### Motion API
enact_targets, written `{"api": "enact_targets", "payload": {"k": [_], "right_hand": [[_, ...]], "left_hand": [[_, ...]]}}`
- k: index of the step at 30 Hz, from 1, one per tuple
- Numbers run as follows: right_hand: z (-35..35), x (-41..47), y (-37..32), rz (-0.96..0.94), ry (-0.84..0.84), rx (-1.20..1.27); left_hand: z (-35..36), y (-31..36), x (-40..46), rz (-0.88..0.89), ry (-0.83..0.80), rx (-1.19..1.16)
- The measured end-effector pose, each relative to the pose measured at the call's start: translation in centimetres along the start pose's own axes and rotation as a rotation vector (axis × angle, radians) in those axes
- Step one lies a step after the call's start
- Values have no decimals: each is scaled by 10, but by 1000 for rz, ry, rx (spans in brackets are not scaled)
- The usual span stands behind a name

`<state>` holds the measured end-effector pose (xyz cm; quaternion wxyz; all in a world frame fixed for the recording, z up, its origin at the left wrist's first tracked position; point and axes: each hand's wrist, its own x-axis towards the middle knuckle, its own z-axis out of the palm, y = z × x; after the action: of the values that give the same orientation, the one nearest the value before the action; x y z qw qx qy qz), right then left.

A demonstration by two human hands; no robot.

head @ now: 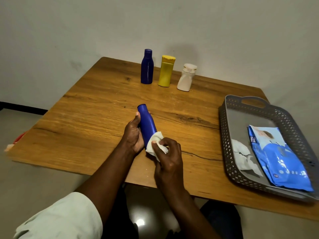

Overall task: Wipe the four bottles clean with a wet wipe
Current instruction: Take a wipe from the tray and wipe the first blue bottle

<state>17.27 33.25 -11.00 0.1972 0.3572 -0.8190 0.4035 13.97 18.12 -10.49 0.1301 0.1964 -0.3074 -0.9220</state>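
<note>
The left hand (133,135) gripped the bottle (146,125), its long axis running near to far. The right hand (168,158) pinched the wipe (155,144) against its near end.

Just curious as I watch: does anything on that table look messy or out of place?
Mostly tidy. Crumpled white wipes lie loose in the grey tray beside the blue wipe pack, and the white bottle stands slightly tilted.

The blue wipes pack (279,157) seems to read "mee mee".
</note>
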Motion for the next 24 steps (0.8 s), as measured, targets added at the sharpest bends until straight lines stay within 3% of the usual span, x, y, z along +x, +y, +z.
{"api": "enact_targets", "payload": {"k": [7,11,15,20,24], "right_hand": [[0,19,-5,-4,33,-7],[-1,18,0,-40,62,-4],[0,17,0,-72,122,3],[-7,19,-1,-106,164,56],[-13,16,5,-135,79,148]], "left_hand": [[24,0,-10,36,126,-81],[29,1,-9,-22,247,-52],[40,-1,-14,-70,354,-195],[46,-4,-17,-61,323,-265],[46,1,-16,-18,209,-328]]}}
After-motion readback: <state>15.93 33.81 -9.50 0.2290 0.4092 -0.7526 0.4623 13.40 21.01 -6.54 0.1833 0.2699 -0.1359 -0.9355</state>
